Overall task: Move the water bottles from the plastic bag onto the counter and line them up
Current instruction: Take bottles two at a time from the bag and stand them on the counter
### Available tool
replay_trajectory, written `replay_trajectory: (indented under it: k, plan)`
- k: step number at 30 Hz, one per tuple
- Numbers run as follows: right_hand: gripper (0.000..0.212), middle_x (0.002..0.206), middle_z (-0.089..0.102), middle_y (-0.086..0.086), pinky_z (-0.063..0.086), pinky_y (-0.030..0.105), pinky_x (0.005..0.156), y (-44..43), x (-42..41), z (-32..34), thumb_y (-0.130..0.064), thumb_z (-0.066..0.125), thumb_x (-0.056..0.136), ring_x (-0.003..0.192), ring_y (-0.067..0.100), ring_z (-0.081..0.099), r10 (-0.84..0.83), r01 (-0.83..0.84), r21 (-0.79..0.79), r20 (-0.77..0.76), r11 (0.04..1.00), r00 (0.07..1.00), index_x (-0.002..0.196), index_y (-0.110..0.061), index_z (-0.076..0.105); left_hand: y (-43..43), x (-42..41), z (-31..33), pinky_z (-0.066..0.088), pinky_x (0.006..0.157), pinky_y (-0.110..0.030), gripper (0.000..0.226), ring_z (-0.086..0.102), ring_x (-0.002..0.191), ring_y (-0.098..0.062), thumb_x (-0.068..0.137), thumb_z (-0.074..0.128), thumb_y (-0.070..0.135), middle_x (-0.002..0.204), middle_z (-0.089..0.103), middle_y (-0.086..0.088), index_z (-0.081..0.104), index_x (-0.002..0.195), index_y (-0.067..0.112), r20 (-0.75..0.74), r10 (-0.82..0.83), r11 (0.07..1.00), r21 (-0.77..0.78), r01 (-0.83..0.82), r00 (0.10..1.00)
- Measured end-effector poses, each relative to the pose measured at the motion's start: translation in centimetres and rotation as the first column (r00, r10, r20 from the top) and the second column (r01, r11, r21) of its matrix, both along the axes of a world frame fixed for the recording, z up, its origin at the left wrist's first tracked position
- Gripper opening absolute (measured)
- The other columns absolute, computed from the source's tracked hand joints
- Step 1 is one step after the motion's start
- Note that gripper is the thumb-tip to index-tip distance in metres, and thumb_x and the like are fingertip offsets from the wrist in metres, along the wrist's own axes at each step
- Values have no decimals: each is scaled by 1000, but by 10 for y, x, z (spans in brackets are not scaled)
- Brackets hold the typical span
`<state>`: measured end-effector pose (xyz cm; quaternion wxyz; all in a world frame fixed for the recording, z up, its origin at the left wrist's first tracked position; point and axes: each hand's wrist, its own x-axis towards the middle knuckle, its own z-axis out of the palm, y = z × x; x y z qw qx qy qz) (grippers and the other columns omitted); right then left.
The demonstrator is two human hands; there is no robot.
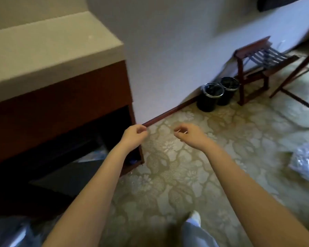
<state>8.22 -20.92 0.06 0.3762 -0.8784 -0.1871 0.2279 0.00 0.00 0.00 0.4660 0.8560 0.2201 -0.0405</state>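
Observation:
My left hand (135, 133) and my right hand (187, 133) are held out over the patterned carpet, side by side and a little apart, each with the fingers curled in and nothing in them. The beige counter (48, 49) on a dark wooden cabinet stands at the left, its top bare in the part I see. A crinkled clear plastic bag (306, 162) lies on the carpet at the right edge. More shiny plastic (95, 154) shows in the dark opening under the counter, behind my left forearm. I see no water bottle clearly.
Two black bins (216, 94) stand against the white wall beside a wooden luggage rack (257, 68). A dark table leg (296, 68) slants in at the far right. My leg and a white shoe (194, 218) are on the carpet below.

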Motion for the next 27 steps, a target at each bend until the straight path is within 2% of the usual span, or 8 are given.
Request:
replay_trajectory:
  k: [5,10,13,15,19,24,27]
  plan:
    - [25,103,65,5,50,32,82,-116,87,11,-25,59,92,90,22,63,-152,154,32,-43,988,987,112,-12,65,-114,117,9,44,82,-25,30,56,102,-13,92,57,23,120,63,-5,62,119,11,-29,-170,985,30,171,985]
    - [13,102,68,2,54,34,83,-218,174,10,-29,61,89,89,17,64,-301,305,72,-60,950,952,100,-23,65,-219,222,34,44,67,-20,30,55,94,-12,94,54,25,108,59,1,61,120,13,-1,-316,945,90,315,949]
    - [17,97,66,-1,49,24,71,-271,218,4,-29,59,91,86,15,62,-375,380,71,-71,922,924,105,-22,65,-270,286,32,42,79,-24,29,55,99,-11,94,54,25,109,59,3,62,119,14,-3,-405,911,86,404,914]
    - [17,94,65,-2,46,21,67,-303,245,-5,-29,57,92,85,14,61,-424,430,52,-95,902,901,106,-22,64,-300,326,23,42,80,-22,28,54,102,-11,93,55,25,111,59,3,62,119,15,-9,-445,894,65,444,896]
    - [17,107,64,0,48,27,77,-375,310,-27,-30,56,93,96,18,62,-523,524,-24,-128,851,843,108,-24,62,-369,420,-4,44,72,-19,29,56,107,-13,93,57,26,117,61,1,62,119,15,-26,-535,844,-2,536,844]
    - [24,100,61,-2,44,20,67,-459,394,-23,-26,56,94,92,16,63,-623,611,-125,-99,782,776,116,-18,63,-461,535,-21,48,68,-20,29,58,100,-15,92,58,23,119,63,-7,63,119,10,-46,-611,790,-95,605,790]
    - [26,100,61,-2,46,23,72,-509,436,-12,-26,58,93,90,16,61,-705,693,-148,-40,705,708,116,-17,63,-521,595,-22,48,74,-24,29,57,102,-15,92,58,25,118,63,-6,63,117,12,-55,-677,734,-106,670,734]
